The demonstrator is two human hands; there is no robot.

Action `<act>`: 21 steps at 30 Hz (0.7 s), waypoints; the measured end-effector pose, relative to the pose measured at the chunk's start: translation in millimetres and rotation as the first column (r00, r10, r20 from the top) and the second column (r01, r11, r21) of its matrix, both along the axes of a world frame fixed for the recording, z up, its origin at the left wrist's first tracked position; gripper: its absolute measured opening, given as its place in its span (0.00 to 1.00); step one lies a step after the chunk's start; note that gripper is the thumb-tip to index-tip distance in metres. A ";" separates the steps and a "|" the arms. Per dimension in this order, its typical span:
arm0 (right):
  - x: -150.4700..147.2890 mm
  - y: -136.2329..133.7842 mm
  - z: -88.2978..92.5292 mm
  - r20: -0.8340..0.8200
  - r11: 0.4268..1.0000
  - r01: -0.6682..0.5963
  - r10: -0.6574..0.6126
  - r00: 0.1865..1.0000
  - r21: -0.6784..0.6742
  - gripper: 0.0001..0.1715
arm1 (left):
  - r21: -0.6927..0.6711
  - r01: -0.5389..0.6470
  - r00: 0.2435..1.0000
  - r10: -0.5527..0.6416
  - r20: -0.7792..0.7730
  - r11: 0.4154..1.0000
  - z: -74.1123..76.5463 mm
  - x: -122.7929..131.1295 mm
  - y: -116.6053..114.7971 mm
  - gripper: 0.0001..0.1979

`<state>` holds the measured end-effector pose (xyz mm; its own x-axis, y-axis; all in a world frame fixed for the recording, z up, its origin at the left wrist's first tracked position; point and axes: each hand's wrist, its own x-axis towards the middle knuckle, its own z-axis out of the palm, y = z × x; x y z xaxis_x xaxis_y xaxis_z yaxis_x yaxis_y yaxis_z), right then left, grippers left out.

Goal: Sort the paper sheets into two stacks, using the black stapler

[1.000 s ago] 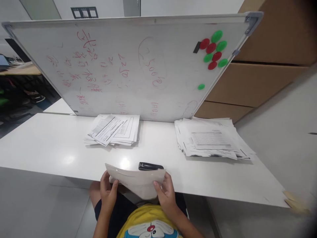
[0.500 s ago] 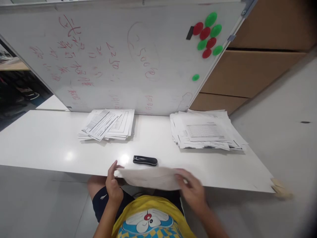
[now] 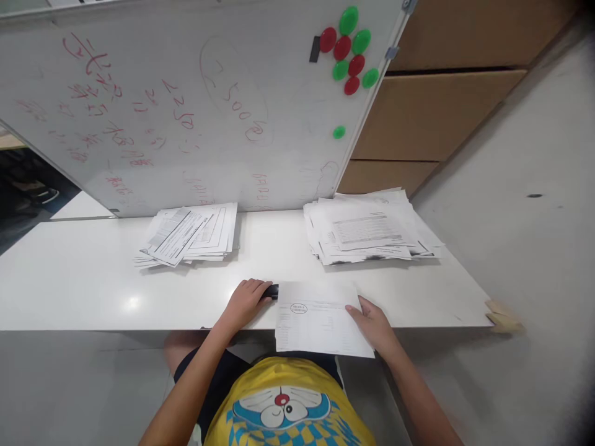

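Yellow shirt (image 3: pixel 269 371) with blue-and-white cartoon print (image 3: pixel 263 416), dark navy shorts (image 3: pixel 224 370)

A long, glossy white table (image 3: pixel 69 285) throws back a bright spot of light (image 3: pixel 131 305) near its front edge. A large whiteboard (image 3: pixel 288 155) with red handwriting stands along the back, tilted away. Behind its right side rise stacked brown cardboard boxes (image 3: pixel 427 118), beside a plain pale-grey wall (image 3: pixel 506 248). Smooth grey floor (image 3: pixel 83 384) shows below; the far-left background is dark and cluttered.

Five green magnets (image 3: pixel 339 132), four red magnets (image 3: pixel 343 48), two paper stacks (image 3: pixel 367 230), one stapler (image 3: pixel 274 292), two hands (image 3: pixel 248 302) are showing.
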<state>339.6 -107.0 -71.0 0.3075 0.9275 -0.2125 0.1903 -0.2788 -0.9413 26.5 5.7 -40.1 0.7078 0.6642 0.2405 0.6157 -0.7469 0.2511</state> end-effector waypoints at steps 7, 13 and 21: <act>5.7 -0.6 9.3 0.118 0.998 0.002 0.006 0.993 -0.067 0.22 | 0.007 0.000 0.996 -0.001 0.094 1.000 -0.1 -2.6 -2.7 0.16; 6.4 0.5 18.0 0.222 0.994 -0.004 0.028 0.975 -0.108 0.20 | 0.022 0.000 0.999 -0.001 0.039 1.000 -2.9 -2.7 -2.2 0.16; 13.1 -1.2 22.0 0.231 0.987 -0.018 0.054 0.971 -0.157 0.20 | 0.009 -0.015 0.998 0.015 0.058 1.000 -0.9 -4.1 -2.8 0.16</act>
<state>352.7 -108.1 -49.0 0.3324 0.9009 -0.2790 0.4127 -0.4050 -0.8159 22.3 2.9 -41.0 0.6826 0.6720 0.2872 0.6113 -0.7404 0.2794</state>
